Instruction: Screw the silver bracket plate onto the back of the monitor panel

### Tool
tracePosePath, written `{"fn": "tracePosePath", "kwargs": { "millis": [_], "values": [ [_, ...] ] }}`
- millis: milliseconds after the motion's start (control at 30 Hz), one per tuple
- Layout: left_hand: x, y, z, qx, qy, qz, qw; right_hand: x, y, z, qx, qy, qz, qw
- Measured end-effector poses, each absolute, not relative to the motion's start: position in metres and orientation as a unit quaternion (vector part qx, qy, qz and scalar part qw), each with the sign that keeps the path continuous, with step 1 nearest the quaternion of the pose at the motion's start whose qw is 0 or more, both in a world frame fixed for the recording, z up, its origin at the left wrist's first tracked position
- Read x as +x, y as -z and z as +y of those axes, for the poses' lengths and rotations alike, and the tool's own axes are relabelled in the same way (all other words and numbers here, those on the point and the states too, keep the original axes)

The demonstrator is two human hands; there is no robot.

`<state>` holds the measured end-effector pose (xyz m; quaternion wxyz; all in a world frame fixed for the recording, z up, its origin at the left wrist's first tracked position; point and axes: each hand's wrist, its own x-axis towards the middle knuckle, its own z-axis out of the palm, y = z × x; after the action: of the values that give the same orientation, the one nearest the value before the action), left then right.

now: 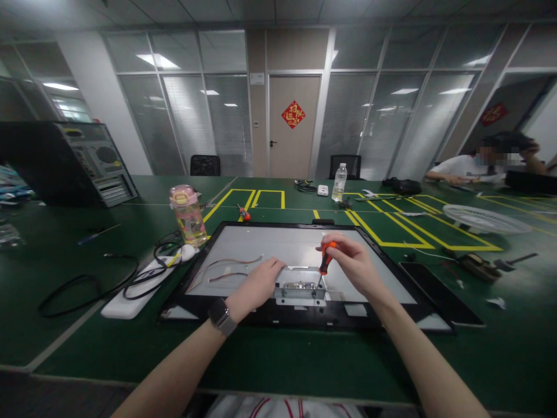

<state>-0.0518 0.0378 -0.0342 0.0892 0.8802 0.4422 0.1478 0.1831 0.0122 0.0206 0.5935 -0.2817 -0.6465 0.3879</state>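
Note:
A monitor panel [243, 244] lies face down on the green table, black frame around a grey metal back. Near its front edge sits a small metal bracket [300, 290]. My right hand [354, 264] is closed around an orange-and-black screwdriver [325, 260], held upright with its tip down on the bracket. My left hand [256, 284], a watch on the wrist, rests on the panel just left of the bracket with fingers curled and touching its edge. Thin coloured wires [226, 267] run across the panel to the left of that hand.
A pink-lidded drink bottle [189, 216], black cables [96, 284] and a white slab [130, 293] lie to the left. A computer case [69, 162] stands far left. A water bottle [339, 182], a white fan grille [487, 219] and a seated person [483, 165] are at the back right.

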Motion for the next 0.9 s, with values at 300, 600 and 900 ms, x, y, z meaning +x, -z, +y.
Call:
{"fn": "tracePosePath", "kwargs": {
  "millis": [300, 600, 900],
  "values": [
    [-0.052, 0.033, 0.036, 0.881, -0.152, 0.439, 0.086, 0.18, -0.019, 0.014, -0.255, -0.441, -0.617, 0.6],
    [-0.053, 0.034, 0.036, 0.881, -0.155, 0.438, 0.089, 0.184, -0.024, 0.009, -0.322, -0.317, -0.683, 0.574],
    [-0.053, 0.036, 0.038, 0.884, -0.159, 0.431, 0.085, 0.183, -0.02, -0.001, -0.35, -0.284, -0.697, 0.558]
  ]
}}
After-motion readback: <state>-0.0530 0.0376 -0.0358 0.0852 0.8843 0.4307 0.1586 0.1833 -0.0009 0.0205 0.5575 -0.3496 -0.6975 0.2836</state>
